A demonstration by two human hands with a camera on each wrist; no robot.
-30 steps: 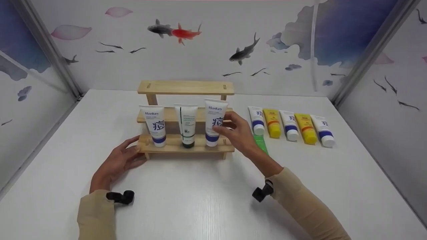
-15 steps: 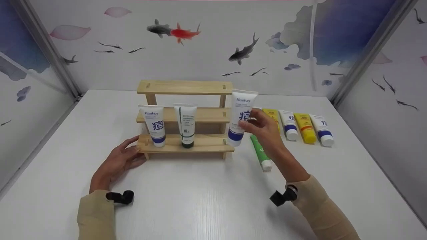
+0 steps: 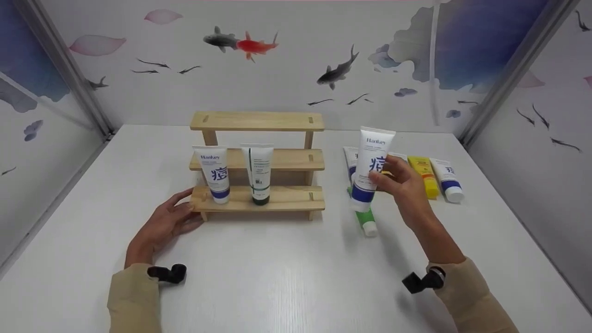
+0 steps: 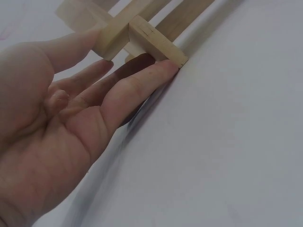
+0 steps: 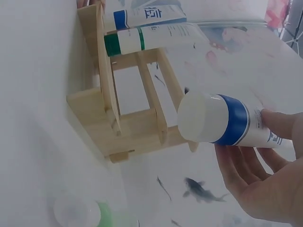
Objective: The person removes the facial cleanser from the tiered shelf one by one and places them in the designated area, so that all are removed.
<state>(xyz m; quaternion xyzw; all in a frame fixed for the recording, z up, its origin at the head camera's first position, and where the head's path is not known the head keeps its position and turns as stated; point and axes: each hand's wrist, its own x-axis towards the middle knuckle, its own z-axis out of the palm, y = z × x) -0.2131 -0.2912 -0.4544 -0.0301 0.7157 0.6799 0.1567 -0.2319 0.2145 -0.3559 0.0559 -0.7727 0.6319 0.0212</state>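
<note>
My right hand [image 3: 409, 192] holds a white squeeze tube [image 3: 375, 143] with a blue band, thumb in front and fingers behind. The tube is raised, cap down and slightly tilted, overlapping a green tube [image 3: 368, 222] in the head view. At the left end of a three-step wooden rack [image 3: 256, 121], my left hand [image 3: 162, 226] grips the lowest step, thumb at the plank end [image 4: 111, 40] and fingers by the leg. Standing on that step are a blue-banded white tube [image 3: 212, 171] and a white tube with a dark green cap [image 3: 260, 173].
Right of the rack, more tubes lie in a row on the white table [image 3: 277, 277], among them a yellow tube [image 3: 424, 178] and a blue-banded white tube [image 3: 447, 180]. The held tube and right hand partly cover others. A printed wall panel [image 3: 286, 83] rises behind.
My right hand has lifted the blue-banded tube off the right end of the lowest step and carried it rightward, over the green tube. My left hand has stayed at the rack.
</note>
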